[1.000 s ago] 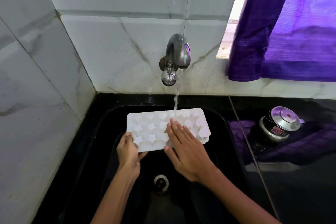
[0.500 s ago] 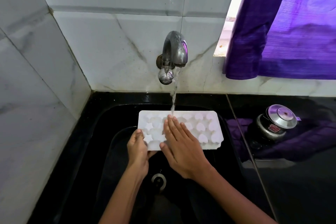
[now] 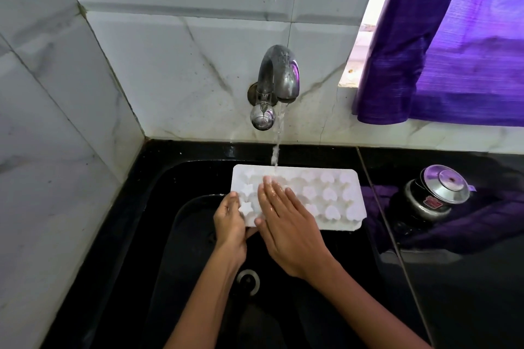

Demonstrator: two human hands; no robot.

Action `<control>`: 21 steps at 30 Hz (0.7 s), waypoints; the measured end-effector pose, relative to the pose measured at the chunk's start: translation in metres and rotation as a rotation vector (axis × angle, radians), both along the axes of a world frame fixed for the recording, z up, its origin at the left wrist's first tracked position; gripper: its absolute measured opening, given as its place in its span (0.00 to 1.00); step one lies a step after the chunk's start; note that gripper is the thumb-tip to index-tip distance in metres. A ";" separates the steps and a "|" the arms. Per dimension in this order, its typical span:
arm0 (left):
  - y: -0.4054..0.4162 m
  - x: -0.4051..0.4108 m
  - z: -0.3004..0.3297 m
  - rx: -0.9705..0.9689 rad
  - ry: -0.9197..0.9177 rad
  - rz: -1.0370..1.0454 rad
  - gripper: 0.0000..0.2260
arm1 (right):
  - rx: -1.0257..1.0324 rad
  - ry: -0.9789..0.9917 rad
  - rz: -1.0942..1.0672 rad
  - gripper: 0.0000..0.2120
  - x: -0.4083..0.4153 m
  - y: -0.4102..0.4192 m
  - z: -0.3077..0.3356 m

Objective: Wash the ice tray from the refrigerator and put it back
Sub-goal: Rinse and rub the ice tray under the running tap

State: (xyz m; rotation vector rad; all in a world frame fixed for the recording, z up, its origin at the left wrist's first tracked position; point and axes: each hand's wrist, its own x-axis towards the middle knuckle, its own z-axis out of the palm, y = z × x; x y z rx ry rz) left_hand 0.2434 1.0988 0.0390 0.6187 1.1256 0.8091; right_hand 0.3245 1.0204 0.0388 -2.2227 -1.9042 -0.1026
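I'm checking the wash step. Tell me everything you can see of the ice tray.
The ice tray is a white rectangular mould, plastic or silicone by its look, with rounded corners and star and heart shaped pockets. It is held over the black sink, roughly level, long side across. Water from the tap lands near its far edge. The left hand grips its near left corner; the right hand lies flat on its top, fingers straight and wet.

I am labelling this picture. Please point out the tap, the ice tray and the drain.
tap (image 3: 279, 76), head view, curved spout
ice tray (image 3: 330, 195), head view, heart moulds
drain (image 3: 249, 281), head view, metal ring
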 end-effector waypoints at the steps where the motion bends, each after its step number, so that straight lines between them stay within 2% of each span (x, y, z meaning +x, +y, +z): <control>1: 0.000 0.000 -0.001 0.005 0.003 0.000 0.10 | -0.006 0.013 -0.025 0.27 0.003 -0.004 -0.001; 5: -0.010 0.005 0.001 0.026 0.023 -0.076 0.12 | 0.039 0.106 -0.133 0.34 0.010 0.007 0.000; 8: -0.020 0.010 0.002 0.031 0.020 -0.147 0.12 | 0.032 0.066 -0.117 0.31 0.004 0.026 0.004; 16: -0.005 -0.004 -0.007 -0.027 0.009 -0.036 0.11 | -0.068 -0.046 0.196 0.24 0.002 0.010 -0.002; 18: 0.002 -0.010 -0.008 -0.045 -0.008 0.029 0.10 | -0.071 -0.049 0.153 0.24 0.007 -0.001 -0.006; 21: 0.012 -0.021 -0.005 -0.011 -0.004 0.101 0.09 | -0.053 0.015 -0.024 0.26 0.022 -0.011 -0.007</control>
